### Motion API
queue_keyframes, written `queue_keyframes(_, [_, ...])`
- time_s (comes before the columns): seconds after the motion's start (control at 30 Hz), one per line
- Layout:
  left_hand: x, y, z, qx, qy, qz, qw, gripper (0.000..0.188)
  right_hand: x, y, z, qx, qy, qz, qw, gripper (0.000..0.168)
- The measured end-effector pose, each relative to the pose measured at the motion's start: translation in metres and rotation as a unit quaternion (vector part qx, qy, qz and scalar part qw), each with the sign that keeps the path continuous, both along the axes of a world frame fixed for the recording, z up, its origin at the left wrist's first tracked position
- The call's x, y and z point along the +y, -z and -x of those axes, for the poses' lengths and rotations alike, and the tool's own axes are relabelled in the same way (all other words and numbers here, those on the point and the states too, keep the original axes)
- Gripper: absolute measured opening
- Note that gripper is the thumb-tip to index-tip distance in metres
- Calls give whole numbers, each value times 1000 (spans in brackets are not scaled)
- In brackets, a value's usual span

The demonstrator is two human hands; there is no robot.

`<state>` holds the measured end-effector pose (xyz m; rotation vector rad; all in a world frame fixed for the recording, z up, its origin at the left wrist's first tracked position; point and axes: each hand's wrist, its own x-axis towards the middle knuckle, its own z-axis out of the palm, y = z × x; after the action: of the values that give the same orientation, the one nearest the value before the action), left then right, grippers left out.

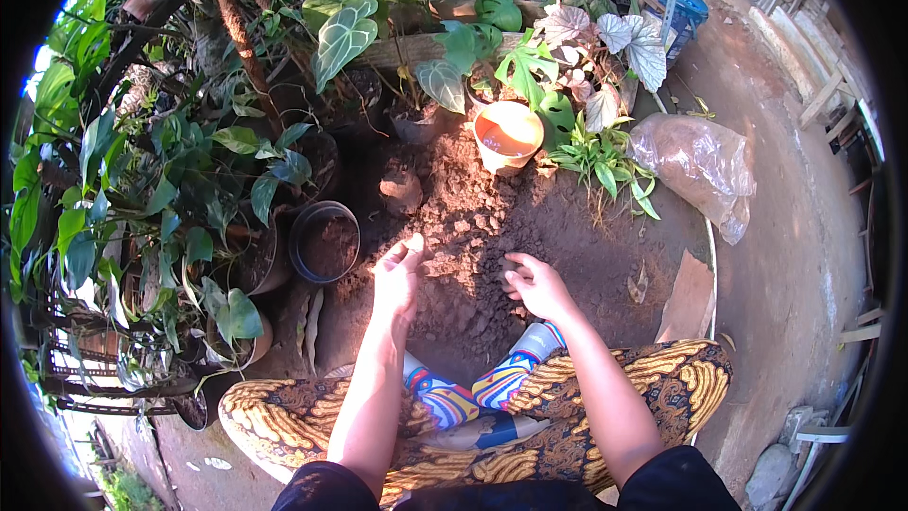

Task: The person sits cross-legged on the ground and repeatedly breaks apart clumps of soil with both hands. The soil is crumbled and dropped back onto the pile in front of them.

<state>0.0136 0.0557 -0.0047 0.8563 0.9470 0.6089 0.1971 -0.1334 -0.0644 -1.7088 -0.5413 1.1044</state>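
Over the loose brown soil (464,234), my left hand (399,275) has thumb and fingers drawn together; glare hides whether anything small is pinched there. My right hand (538,289) is at the right side of the soil heap, its fingers slightly apart and no object visible in them. A dark plastic pot (325,241) with soil inside stands to the left of my left hand. Beyond both hands, a sunlit orange pot (508,136) sits on the ground. A rounded brown lump (401,191) lies just past my left hand.
Leafy potted plants (206,206) crowd the left side. A small uprooted-looking green plant (603,163) lies beside a clear plastic bag (699,167) with brown contents. A flat brown piece (688,298) rests at right. Blue containers (674,7) stand at the back right.
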Motion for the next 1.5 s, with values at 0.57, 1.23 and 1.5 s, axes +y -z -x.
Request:
queue_keyframes(0.57, [-64,36,-10,-7,289,223,931,41,3,-80,-17,-303,-201,-109,925,25])
queue_keyframes(1.23, [-2,83,-26,498,355,-525,592,72,-146,-64,-163,-278,-101,486,823,94])
queue_keyframes(1.5, [-17,24,-1,315,288,-621,658,77,-4,-74,-32,-129,-115,16,985,67])
